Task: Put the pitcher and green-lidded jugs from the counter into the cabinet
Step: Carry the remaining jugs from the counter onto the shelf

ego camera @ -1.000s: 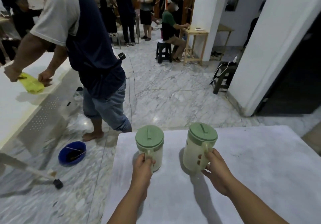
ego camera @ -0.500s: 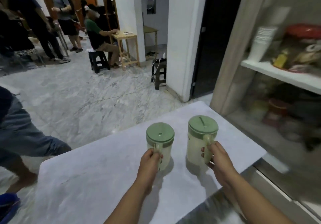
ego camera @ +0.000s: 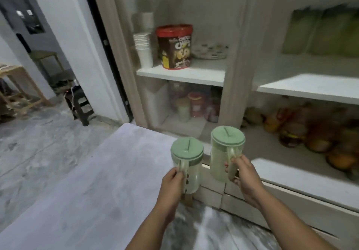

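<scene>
Two pale jugs with green lids are held in the air in front of the cabinet point(ego camera: 239, 59). My left hand point(ego camera: 172, 181) grips the handle of the left jug point(ego camera: 187, 162), which hangs past the right edge of the marble counter point(ego camera: 97, 181). My right hand point(ego camera: 242, 174) grips the handle of the right jug point(ego camera: 225, 150), held a little higher and closer to the open lower shelf point(ego camera: 291, 172). No separate pitcher is in view.
The cabinet's left bay holds stacked white cups point(ego camera: 143, 49), a red-lidded chocolate tub point(ego camera: 174, 46) and jars point(ego camera: 196, 104) below. The right bay has a white shelf point(ego camera: 310, 86), green packets point(ego camera: 320, 32) and blurred orange jars point(ego camera: 310, 133). A dark stool point(ego camera: 79, 104) stands on the floor at left.
I have turned right from the room toward the cabinet. Both jugs have left the counter top and now hang beyond its edge, near the lower shelves.
</scene>
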